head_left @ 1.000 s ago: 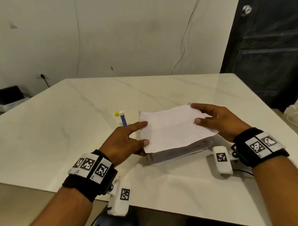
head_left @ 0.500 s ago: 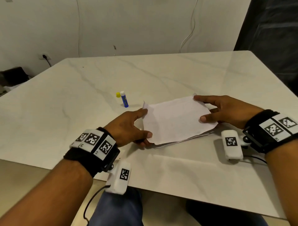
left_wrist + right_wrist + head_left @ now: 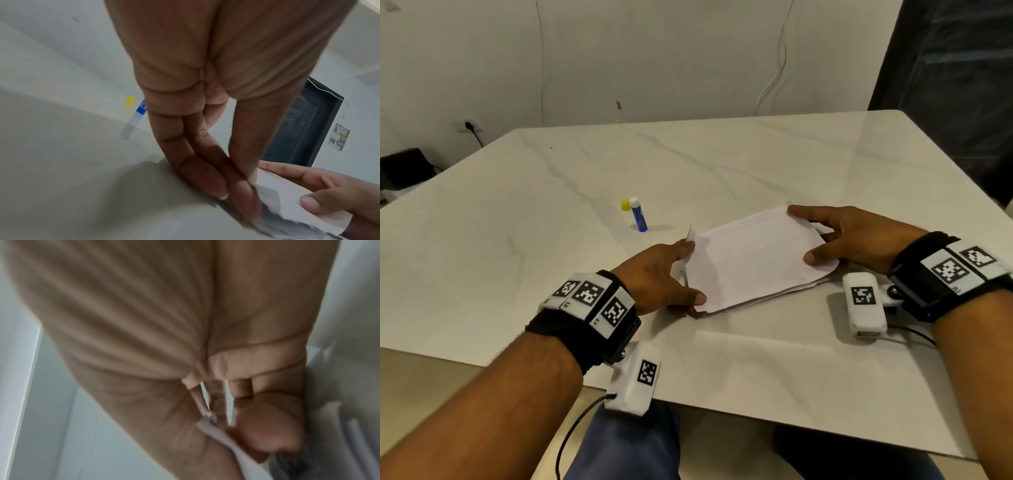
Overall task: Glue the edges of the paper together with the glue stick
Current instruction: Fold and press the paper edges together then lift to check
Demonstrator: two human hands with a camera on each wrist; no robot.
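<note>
A folded white paper (image 3: 753,263) lies near the front of the marble table (image 3: 722,164), its layers almost flush. My left hand (image 3: 693,273) pinches its left edge, thumb on top and fingers (image 3: 207,177) underneath. My right hand (image 3: 802,233) holds the right edge, with the thumb on top, the index finger on the far corner and the other fingers under the sheet (image 3: 213,430). A blue glue stick (image 3: 638,216) stands upright and uncapped to the far left of the paper, with its yellow cap (image 3: 625,205) beside it. The left wrist view shows the stick (image 3: 141,109) and the cap (image 3: 130,99) too.
The table's front edge (image 3: 756,421) runs just below my wrists, and my knees sit under it. A dark door (image 3: 955,85) stands at the far right. White cables hang on the wall (image 3: 774,82) behind. A black object (image 3: 404,169) lies off the table's far left.
The raised upper layer of the paper has come down onto the lower one, covering the grey strip along the near edge. Both hands kept their hold on the side edges.
</note>
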